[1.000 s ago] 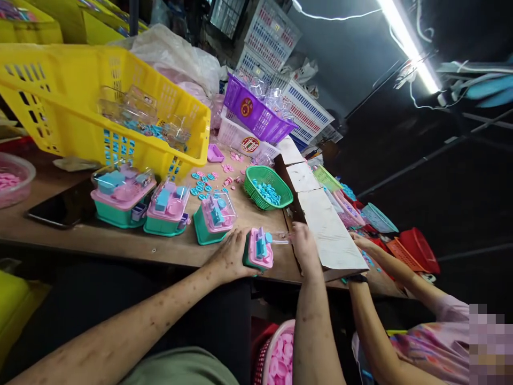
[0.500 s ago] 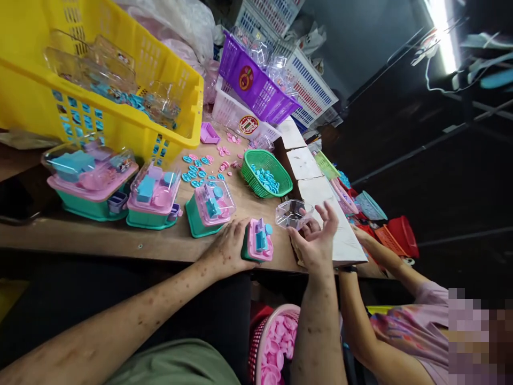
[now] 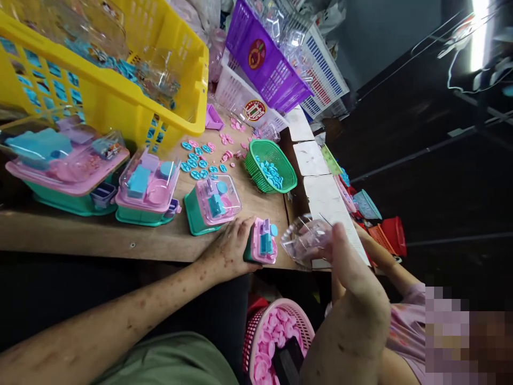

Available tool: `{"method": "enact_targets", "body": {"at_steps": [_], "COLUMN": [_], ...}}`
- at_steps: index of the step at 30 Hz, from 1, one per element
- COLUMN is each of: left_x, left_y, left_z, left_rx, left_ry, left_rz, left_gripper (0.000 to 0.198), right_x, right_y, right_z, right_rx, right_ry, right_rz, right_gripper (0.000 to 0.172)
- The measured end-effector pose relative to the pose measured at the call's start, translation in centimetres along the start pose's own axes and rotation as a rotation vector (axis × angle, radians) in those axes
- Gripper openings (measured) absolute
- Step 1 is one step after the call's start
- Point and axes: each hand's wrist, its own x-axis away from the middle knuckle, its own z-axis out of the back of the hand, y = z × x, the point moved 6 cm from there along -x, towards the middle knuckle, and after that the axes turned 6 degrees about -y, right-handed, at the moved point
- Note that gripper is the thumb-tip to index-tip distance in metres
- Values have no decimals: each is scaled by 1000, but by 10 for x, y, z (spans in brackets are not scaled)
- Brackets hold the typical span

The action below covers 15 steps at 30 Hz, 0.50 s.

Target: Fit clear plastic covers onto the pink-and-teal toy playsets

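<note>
My left hand [image 3: 226, 250] is closed around a small toy kitchen box [image 3: 262, 241] with a green base and a pink top, tilted at the table's front edge. It carries blue and purple parts and has no cover on. In my right hand [image 3: 326, 240] is a clear plastic cover [image 3: 300, 238], held just right of that box; the fingers show through it. Left of my left hand stands a covered toy box [image 3: 216, 206]. Farther left are another covered toy box [image 3: 149, 187] and a larger one [image 3: 68, 166].
A green basket [image 3: 270, 166] of blue pieces stands behind my hands. Loose blue discs [image 3: 195, 163] lie beside it. A yellow crate [image 3: 120, 107] fills the back left. Below the table is a pink basket [image 3: 276, 331]. At right a co-worker's arm [image 3: 387, 262] reaches forward.
My right hand has taken hold of the clear cover, lifting and tilting it beside the toy box. My left hand still holds the box. The view has shifted slightly.
</note>
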Motion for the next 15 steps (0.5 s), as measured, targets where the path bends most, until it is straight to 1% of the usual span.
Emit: {"method": "enact_targets", "body": {"at_steps": [1,2,3,4,5,6,8,10,11,13,15], "left_x": [0,0,0,0,0,-1,-1,-2,-2,-2,-2], "left_y": [1,1,1,1,1,0,0,0,0,1,2], "left_z": [0,1,1,1,1,0,0,0,1,1,2], "left_rx": [0,-1,-1,3,10,17,26,24,21,18,12], "left_ry": [2,4,5,2,-3,-6,-9,-1,7,26,40], "left_rz": [-5,-9,-11,-14,-14,-13,-10,-4,-2,5,11], "left_gripper": [118,119,121,123,125,127,128,129,130,133,135], "right_x": [-7,-13,-18,-23,-29,-34,-44,-49,-49,-42,-28], "right_y": [13,24,31,35,35,33,27,20,18,19,26], "right_z": [-6,-12,-18,-21,-22,-22,-24,-29,-32,-36,-38], "right_rx": [-34,-48,-40,-8,26,54,68,15,-18,-79,-110], "right_ry": [-24,-54,-90,-118,-127,-125,-119,-111,-105,-67,-30], "right_rz": [-152,-292,-399,-459,-485,-486,-449,-364,-313,-242,-214], "right_gripper": [100,104,106,108,108,107,96,80,75,78,85]}}
